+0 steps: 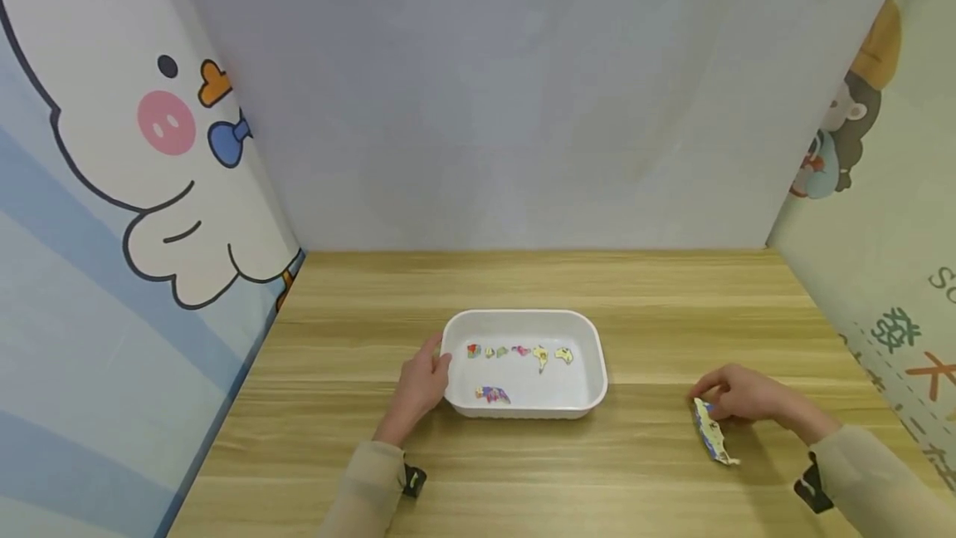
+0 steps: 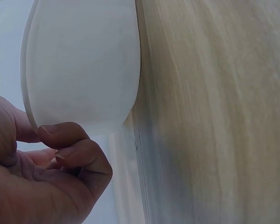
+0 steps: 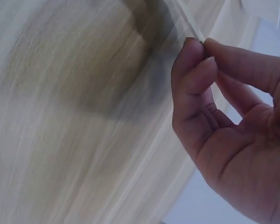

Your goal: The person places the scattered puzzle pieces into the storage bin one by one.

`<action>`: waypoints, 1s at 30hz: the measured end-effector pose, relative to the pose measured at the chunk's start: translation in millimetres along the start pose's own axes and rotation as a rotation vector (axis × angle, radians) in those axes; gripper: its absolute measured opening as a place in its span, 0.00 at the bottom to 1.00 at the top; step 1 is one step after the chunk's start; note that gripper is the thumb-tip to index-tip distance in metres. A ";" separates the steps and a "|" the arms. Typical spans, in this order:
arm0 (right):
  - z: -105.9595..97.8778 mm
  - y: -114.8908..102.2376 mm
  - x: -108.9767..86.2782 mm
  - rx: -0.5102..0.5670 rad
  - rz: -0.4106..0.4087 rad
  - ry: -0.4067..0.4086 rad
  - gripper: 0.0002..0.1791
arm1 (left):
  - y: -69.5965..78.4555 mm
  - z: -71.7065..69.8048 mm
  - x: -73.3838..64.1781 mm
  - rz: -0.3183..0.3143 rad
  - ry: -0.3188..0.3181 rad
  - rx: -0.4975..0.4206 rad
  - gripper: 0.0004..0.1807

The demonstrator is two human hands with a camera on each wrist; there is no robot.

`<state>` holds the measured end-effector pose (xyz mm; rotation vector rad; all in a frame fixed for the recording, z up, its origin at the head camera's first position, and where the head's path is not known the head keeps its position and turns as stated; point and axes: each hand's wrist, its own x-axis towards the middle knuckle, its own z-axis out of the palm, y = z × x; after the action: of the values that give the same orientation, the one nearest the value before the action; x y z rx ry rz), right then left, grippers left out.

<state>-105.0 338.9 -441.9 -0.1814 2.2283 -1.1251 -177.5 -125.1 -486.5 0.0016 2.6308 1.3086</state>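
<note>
A white plastic tray [image 1: 545, 394] rests on the wooden table. My left hand [image 1: 423, 380] grips its left end; in the left wrist view the thumb and curled fingers pinch the tray's rim [image 2: 30, 88]. Inside lie several small colourful cut-out pieces: a loose row along the far side and a purple and blue piece [image 1: 493, 394] near the front left. Right of the tray, my right hand [image 1: 747, 395] pinches a thin, yellow and blue printed piece [image 1: 713, 434] by its edge, between thumb and fingertips. Only its thin edge [image 3: 191, 21] shows in the right wrist view.
The wood-grain table [image 1: 358, 289] extends around the tray. Behind it stands a plain grey-white wall [image 1: 515, 106]. A panel with a white cartoon duck [image 1: 97, 106] borders the left side, and a pale green printed panel [image 1: 859, 272] borders the right.
</note>
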 end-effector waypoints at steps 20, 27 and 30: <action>2.7 -16.8 8.0 0.063 0.024 0.162 0.11 | 1.4 -0.5 -0.7 0.011 -0.003 0.012 0.25; 4.8 -41.0 15.9 0.186 -0.025 0.208 0.16 | 1.1 -0.6 0.5 0.000 -0.002 0.013 0.26; 4.6 -54.2 19.3 0.197 -0.039 0.234 0.19 | 1.3 -0.6 1.1 0.004 0.003 0.017 0.25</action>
<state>-125.8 294.3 -411.5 -0.0107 2.3037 -1.4425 -178.8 -124.7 -485.3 0.0069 2.6459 1.2884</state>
